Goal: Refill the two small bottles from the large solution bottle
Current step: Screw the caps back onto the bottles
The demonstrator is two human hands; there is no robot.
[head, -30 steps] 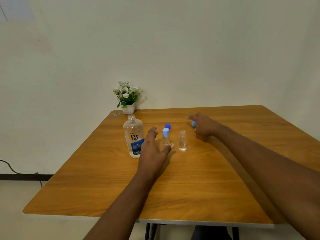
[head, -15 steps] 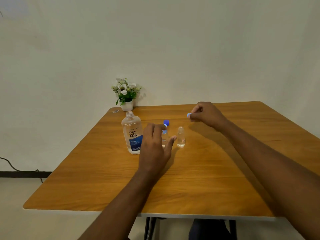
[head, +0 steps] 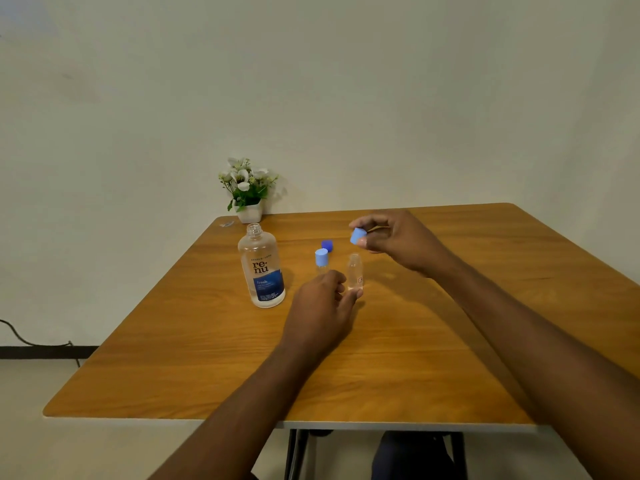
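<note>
Right hand pinches a light blue cap above the uncapped clear small bottle, left hand loosely curled at its base, grip unclear; capped small bottle beside the open large solution bottle mid-table.

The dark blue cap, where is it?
The dark blue cap lies on the table, just behind the small capped bottle and right of the big bottle.
</note>
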